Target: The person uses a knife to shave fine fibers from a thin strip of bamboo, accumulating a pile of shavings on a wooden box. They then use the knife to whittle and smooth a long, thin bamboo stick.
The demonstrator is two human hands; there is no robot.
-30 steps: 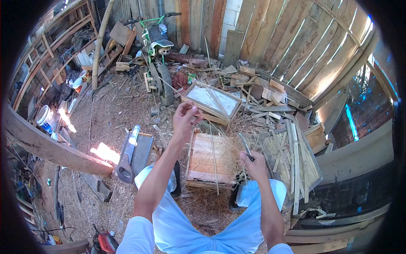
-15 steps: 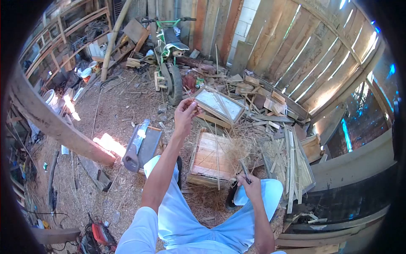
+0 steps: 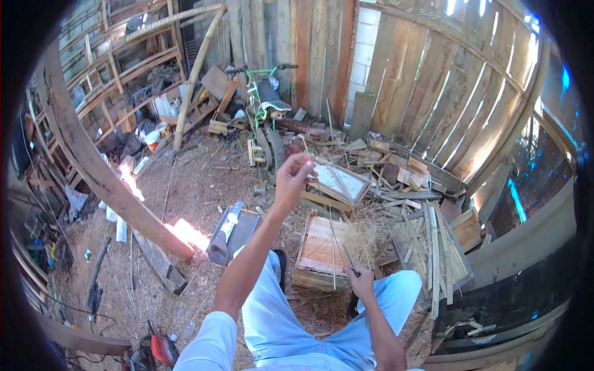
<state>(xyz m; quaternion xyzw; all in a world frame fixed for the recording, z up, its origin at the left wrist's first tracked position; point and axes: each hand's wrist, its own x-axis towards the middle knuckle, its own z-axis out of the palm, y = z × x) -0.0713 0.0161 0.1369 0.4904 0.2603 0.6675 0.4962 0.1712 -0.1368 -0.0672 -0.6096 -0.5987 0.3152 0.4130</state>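
Observation:
My left hand (image 3: 293, 178) is raised out in front, its fingers pinched on a thin wooden strip (image 3: 304, 144) whose tip pokes up above them. Lower down, over my right knee, my right hand (image 3: 362, 283) is closed round the dark handle of a knife (image 3: 350, 260), blade pointing up and away. A tangle of pale shavings (image 3: 366, 240) surrounds the blade's far end. Just left of the knife is a wooden crate (image 3: 317, 238) with a slatted top, crossed by thin strips. A framed white panel (image 3: 340, 183) lies behind my left hand.
A handsaw (image 3: 226, 234) rests on a dark board at left, beside a leaning wooden post (image 3: 111, 173). Scrap wood (image 3: 402, 173) piles up before the plank wall. A green small motorbike (image 3: 266, 117) stands at the back. A red tool (image 3: 162, 351) is on the ground, lower left.
The view has tilted up and shifted left, so things sit lower and further right. My left hand keeps its pinch up high; the knife stays in my right hand near the shavings.

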